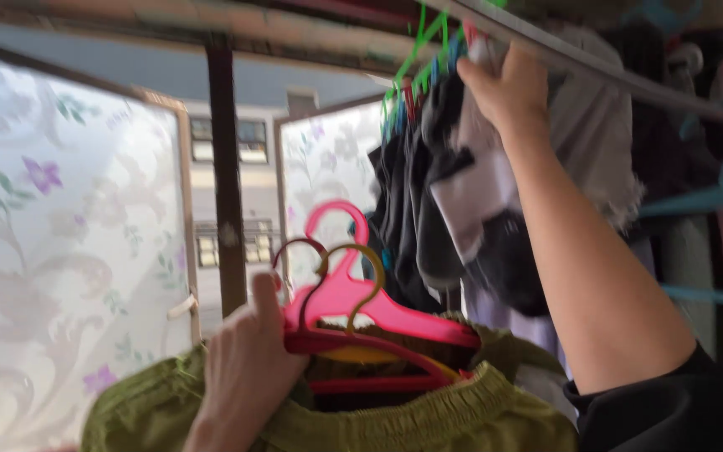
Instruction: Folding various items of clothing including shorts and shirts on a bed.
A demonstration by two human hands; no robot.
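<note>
Left hand (244, 368) was closed around a bunch of plastic hangers (361, 314) near the bottom centre: bright pink one on top, a dark red one and a yellow one under it, hooks pointing up. The hangers sat in the elastic waistband of an olive green garment (428, 418), which spread across the bottom edge.

Right hand (508, 84) was raised to the top right, fingers curled over the metal drying rail (596, 63) among the clothes. Couldn't tell what it gripped, if anything; image was blurred there.

Dark and white garments (462, 201) hung just left of the right forearm from a green peg rack (416, 59). Teal hangers (713, 197) hung at far right.

Frosted window panels with a floral pattern (60, 243) filled the left. A dark window post (226, 184) stood between them. A building facade (228, 243) showed in the gap, far behind.
</note>
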